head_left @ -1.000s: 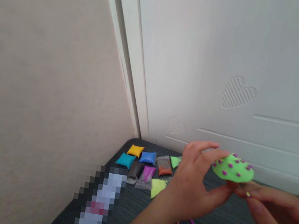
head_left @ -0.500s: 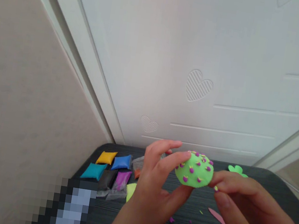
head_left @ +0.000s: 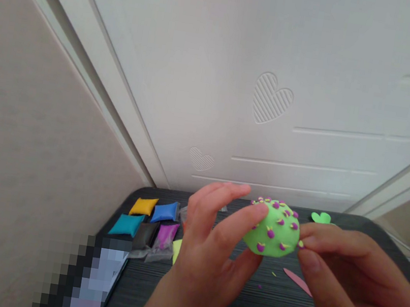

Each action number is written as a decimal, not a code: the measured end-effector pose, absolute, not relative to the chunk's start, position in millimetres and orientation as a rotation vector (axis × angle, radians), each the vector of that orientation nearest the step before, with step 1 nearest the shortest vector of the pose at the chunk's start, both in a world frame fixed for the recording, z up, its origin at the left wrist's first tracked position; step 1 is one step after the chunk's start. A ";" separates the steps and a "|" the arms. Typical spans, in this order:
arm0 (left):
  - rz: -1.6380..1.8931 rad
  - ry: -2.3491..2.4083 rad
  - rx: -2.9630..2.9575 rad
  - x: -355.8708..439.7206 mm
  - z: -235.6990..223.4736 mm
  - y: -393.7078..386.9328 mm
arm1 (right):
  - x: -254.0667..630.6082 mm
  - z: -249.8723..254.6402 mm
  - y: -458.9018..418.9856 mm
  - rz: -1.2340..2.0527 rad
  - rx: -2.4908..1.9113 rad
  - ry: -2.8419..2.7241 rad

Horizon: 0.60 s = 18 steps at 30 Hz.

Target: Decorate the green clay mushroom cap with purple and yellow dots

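My left hand grips a light-green clay dome between thumb and index finger, its other fingers raised. Small purple clay bits with yellow strands dot the dome's surface. At the dome's right edge, my right hand pinches a tiny purple-and-yellow clay piece between thumb and index finger. That piece is at or very near the dome; I cannot tell if they touch. Below lies a pink modelling tool, partly covered by the right hand. The dome's underside is hidden.
On the dark table, yellow, blue, teal, black and purple clay packets lie at the left. A blurred-out screen is at front left. Bright-green clay sits behind the right hand.
The dome has shifted slightly right in the view, and the right hand's clay piece is closer to its edge. The head view has tilted a little, moving the background upward.
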<state>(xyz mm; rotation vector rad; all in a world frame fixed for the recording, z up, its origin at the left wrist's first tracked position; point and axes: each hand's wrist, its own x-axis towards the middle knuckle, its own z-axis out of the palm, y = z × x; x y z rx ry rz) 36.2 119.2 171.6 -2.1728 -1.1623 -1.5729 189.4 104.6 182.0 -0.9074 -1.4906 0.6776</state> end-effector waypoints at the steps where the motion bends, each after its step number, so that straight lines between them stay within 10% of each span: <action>1: -1.572 -1.165 -2.170 36.5 171.9 119.0 | 189.2 181.9 104.0 0.681 -0.917 -1.473; 18: -1.509 -1.200 -2.139 36.5 174.1 115.8 | 181.4 184.6 99.0 0.702 -0.961 -1.320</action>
